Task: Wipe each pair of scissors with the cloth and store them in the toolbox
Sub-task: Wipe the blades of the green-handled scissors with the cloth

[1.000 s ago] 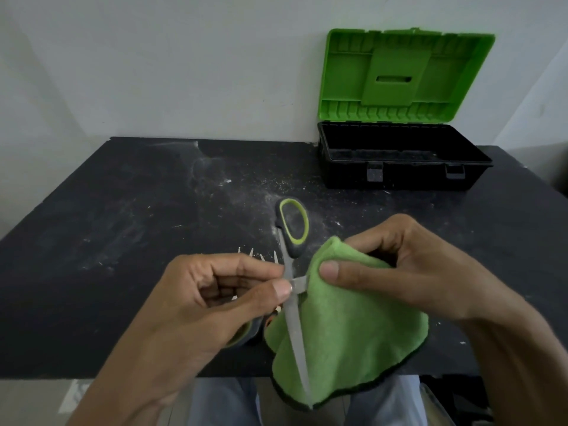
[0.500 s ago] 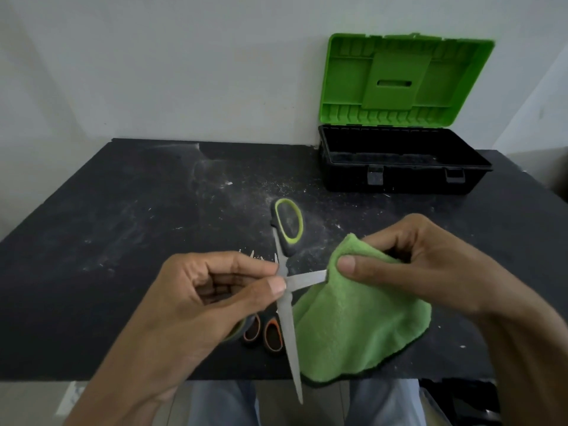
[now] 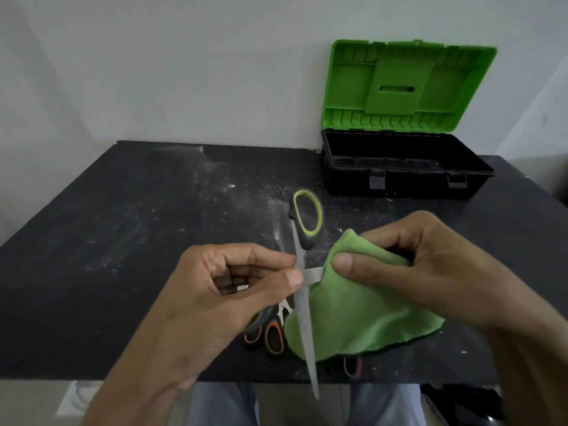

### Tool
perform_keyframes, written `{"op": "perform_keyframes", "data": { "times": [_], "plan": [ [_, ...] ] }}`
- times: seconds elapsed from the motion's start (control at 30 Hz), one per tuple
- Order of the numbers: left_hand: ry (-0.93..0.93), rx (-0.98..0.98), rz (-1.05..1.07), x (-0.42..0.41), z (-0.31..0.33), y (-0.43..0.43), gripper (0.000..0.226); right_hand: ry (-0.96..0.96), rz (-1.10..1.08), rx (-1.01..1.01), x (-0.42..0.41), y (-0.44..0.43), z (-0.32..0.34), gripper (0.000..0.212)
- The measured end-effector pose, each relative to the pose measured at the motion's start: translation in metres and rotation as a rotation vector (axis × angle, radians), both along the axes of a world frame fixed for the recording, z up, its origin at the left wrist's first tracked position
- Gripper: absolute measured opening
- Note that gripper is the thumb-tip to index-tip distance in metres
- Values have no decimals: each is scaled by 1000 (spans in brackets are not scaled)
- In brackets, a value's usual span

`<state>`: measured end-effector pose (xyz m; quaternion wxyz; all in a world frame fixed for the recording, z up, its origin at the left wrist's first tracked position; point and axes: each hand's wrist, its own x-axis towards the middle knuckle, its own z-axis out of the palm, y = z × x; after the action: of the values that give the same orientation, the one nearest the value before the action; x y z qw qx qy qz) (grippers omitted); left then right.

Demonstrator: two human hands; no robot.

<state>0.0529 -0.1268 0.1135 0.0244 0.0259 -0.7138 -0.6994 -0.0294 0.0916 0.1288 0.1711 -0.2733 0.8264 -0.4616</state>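
My left hand (image 3: 233, 290) grips the opened grey-and-green scissors (image 3: 302, 241) near the pivot. One handle loop points up and away, and one long blade points down toward me. My right hand (image 3: 408, 265) pinches the green cloth (image 3: 353, 318) around the other blade, which sticks out to the right. The cloth hangs down over the table's front part. The toolbox (image 3: 405, 167) stands open at the back right, black base and raised green lid (image 3: 402, 84).
Orange-and-black scissors (image 3: 270, 336) lie on the dusty black table (image 3: 123, 241) under my left hand. Another red-trimmed handle (image 3: 352, 365) peeks from under the cloth near the front edge. A white wall stands behind the table.
The cloth slid out along the side blade, then back toward the pivot. The scissors were lifted a little, uncovering the orange-handled scissors below.
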Motion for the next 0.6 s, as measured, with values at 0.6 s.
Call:
{"op": "perform_keyframes", "data": {
  "times": [0.6],
  "plan": [
    [7, -36, 1, 2, 2, -2, 33, 14, 21, -56, 6, -7, 6, 41]
  ]
}}
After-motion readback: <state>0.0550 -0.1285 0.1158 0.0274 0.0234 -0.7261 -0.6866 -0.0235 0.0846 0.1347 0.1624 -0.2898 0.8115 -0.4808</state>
